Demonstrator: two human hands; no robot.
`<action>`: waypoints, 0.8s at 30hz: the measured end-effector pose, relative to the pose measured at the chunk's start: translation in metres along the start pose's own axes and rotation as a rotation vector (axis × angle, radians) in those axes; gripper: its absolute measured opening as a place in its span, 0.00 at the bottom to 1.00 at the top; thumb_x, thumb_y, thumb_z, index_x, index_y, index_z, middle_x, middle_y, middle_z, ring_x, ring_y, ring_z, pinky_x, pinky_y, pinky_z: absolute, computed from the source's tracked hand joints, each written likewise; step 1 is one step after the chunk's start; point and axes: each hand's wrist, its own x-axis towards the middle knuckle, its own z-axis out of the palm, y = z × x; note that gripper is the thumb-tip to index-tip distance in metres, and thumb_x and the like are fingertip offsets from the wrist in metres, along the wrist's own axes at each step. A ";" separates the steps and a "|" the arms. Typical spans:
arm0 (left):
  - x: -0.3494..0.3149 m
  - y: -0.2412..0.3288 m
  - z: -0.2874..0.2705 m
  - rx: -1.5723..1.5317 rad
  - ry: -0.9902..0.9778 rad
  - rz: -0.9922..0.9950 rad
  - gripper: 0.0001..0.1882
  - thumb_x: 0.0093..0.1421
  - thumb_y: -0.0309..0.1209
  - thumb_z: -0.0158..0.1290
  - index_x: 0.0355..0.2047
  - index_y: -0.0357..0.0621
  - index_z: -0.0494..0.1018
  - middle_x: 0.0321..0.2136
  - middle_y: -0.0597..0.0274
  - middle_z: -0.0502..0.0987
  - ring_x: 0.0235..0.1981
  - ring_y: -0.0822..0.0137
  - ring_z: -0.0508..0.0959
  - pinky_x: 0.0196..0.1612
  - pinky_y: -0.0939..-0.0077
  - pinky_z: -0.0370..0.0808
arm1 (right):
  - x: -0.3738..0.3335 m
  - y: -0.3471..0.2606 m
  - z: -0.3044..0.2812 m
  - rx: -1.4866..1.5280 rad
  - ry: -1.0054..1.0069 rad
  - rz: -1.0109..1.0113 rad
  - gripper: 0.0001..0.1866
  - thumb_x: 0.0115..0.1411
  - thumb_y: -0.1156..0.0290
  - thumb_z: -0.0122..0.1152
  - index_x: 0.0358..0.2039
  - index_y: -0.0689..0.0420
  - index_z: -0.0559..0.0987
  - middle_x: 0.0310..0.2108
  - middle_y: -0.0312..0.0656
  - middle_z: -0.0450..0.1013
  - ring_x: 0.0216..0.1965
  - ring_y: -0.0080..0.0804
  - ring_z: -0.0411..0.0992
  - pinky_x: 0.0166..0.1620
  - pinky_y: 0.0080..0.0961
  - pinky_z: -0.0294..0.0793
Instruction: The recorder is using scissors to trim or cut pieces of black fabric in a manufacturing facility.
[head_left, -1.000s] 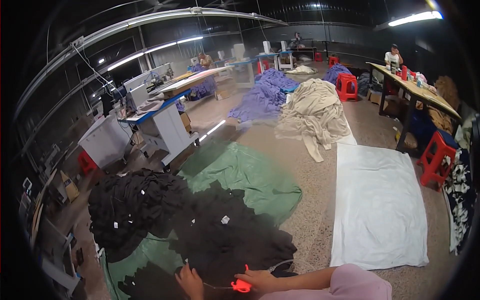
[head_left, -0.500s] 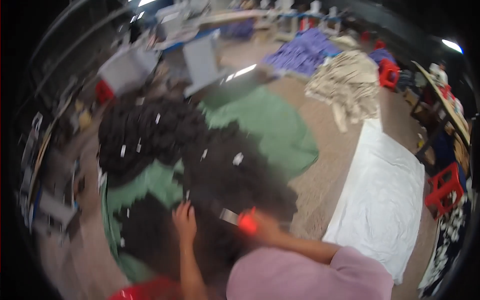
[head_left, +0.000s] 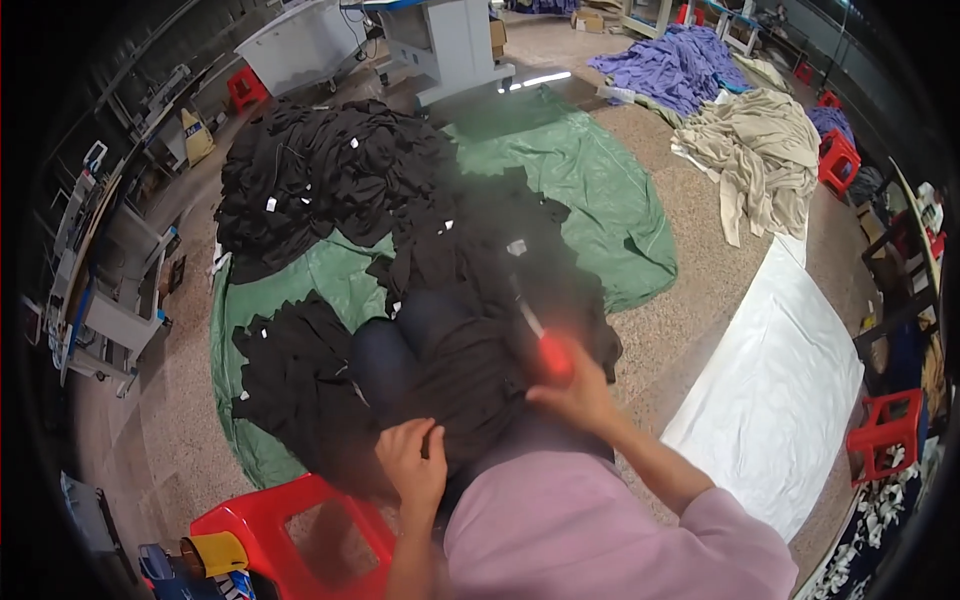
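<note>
Clock from the person in pink, 12 straight ahead. Far left, 9 o'clock: red stool [head_left: 240,518] crowding the left elbow, so little room for moving there. Past it, left edge of the green sheet [head_left: 228,400] curves from 9 round to 11, speckled floor [head_left: 185,350] outside it. At 10, small dark heap [head_left: 295,375] just inside that edge; big dark pile [head_left: 320,190] at 11, covering much of the sheet's far-left corner. Left hand [head_left: 412,462] at 10, by the near edge of the dark cloth [head_left: 460,400] over the lap; fingers bent, can't tell if they pinch any of it. Cloth runs on toward 12, where white labels show. Right hand [head_left: 580,395] at about 12:30, above the cloth's right side, fingers wrapped on a red tool [head_left: 556,358], thin shaft pointing to 11; both blurred. Green sheet's right edge at 1. Then a floor strip, the gap for moving, up to the white sheet's [head_left: 775,400] slanted edge at 2. Beige pile [head_left: 755,150] at 1, far end of that sheet. Second red stool [head_left: 887,425] at 3, against its right edge.
</note>
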 end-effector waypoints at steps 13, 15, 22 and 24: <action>-0.007 -0.003 -0.010 -0.029 -0.101 -0.112 0.09 0.54 0.28 0.60 0.36 0.41 0.78 0.40 0.49 0.78 0.43 0.52 0.77 0.47 0.58 0.73 | 0.023 0.002 0.021 0.025 0.144 -0.113 0.37 0.46 0.85 0.53 0.60 0.56 0.66 0.54 0.51 0.70 0.55 0.49 0.69 0.56 0.35 0.68; 0.012 0.017 -0.030 -0.279 -0.086 -0.226 0.09 0.55 0.25 0.59 0.37 0.36 0.77 0.31 0.48 0.79 0.32 0.53 0.79 0.42 0.66 0.76 | 0.039 -0.023 -0.003 0.073 0.318 -0.200 0.34 0.49 0.85 0.53 0.60 0.56 0.66 0.54 0.51 0.70 0.54 0.50 0.70 0.55 0.36 0.69; 0.071 0.011 0.041 -0.624 -0.350 -0.365 0.13 0.59 0.26 0.57 0.42 0.29 0.75 0.36 0.56 0.79 0.37 0.64 0.75 0.46 0.72 0.72 | 0.110 0.031 -0.026 -0.206 0.558 -0.357 0.34 0.51 0.83 0.50 0.62 0.55 0.63 0.47 0.53 0.72 0.48 0.53 0.72 0.49 0.43 0.72; 0.076 0.003 0.047 -0.699 -0.478 -0.560 0.21 0.58 0.31 0.60 0.48 0.27 0.74 0.41 0.51 0.79 0.41 0.61 0.75 0.50 0.68 0.70 | 0.097 0.038 -0.003 -0.203 0.355 -0.098 0.39 0.51 0.80 0.53 0.64 0.49 0.56 0.41 0.54 0.70 0.42 0.58 0.72 0.42 0.52 0.72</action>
